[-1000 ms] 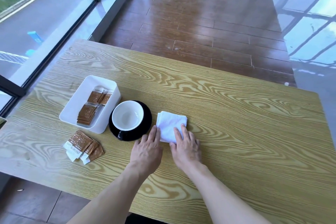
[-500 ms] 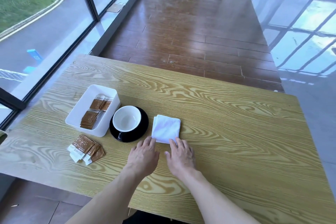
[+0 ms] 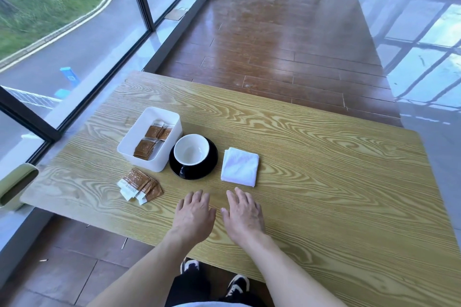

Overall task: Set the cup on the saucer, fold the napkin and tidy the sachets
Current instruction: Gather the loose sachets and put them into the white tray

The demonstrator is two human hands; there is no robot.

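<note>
A cup (image 3: pixel 191 149), white inside and black outside, stands on a black saucer (image 3: pixel 209 169) in the middle of the table. Right of it lies a white napkin (image 3: pixel 240 166) folded into a square. A white box (image 3: pixel 139 132) left of the saucer holds several brown sachets (image 3: pixel 149 142). A loose pile of sachets (image 3: pixel 139 185) lies on the table in front of the box. My left hand (image 3: pixel 194 214) and my right hand (image 3: pixel 245 213) rest flat on the table near the front edge, fingers apart, holding nothing, a short way from the napkin.
The wooden table (image 3: pixel 324 182) stands by a glass wall (image 3: pixel 74 32) on the left. A green chair back (image 3: pixel 15 182) shows at the table's left end. Wooden floor stretches beyond the far edge.
Both hands have let go of the napkin and drawn back toward me. The view has pulled up and back, showing more of the room.
</note>
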